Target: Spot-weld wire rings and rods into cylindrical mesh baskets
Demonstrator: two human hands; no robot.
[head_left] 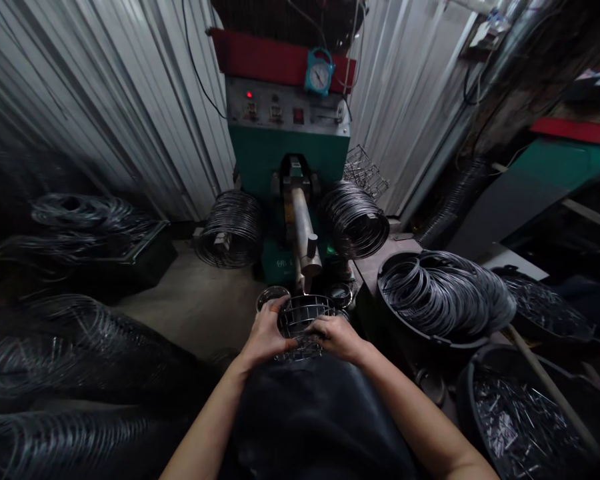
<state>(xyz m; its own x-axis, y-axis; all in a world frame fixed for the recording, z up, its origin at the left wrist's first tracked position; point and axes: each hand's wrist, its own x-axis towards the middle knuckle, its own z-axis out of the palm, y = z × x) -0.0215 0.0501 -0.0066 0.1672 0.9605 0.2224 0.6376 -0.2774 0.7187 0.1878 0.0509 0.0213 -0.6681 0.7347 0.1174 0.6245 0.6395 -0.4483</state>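
1. At our far left, rows of wire rings [70, 440], nested in long dark curves.
2. Above them, a wire coil [80, 210] over a dark green crate [153, 260], by the corrugated metal wall [145, 100].
3. Left ring bundle [237, 230], beside the machine.
4. Our left hand [271, 331]: grasping the basket's left side, thumb on the near part, fingers farther along.
5. Green machine [255, 150], directly ahead: control panel with a lit red lamp [249, 94]; from it a metal arm [301, 217] reaches toward us, standing over the far side of our work.
6. Round wire basket [307, 308]: between our hands, just below the arm's tip, above our black apron [320, 420]. Our fingers hide part of its mesh.
7. Blue alarm clock [319, 73], on the machine's upper front.
8. Our right hand [336, 335]: fingers curled, grasping the basket's right side; their exact hold is hidden.
9. Right ring bundle [355, 220], with wire frames [365, 172] behind.
10. Black tub [405, 328], heaped with loose wire rings [445, 293].
11. Lower bin [467, 393] of short metal pieces [517, 427]; a pole [555, 390] slants across it, obstructing access.
12. Second green machine [555, 175], farther right.
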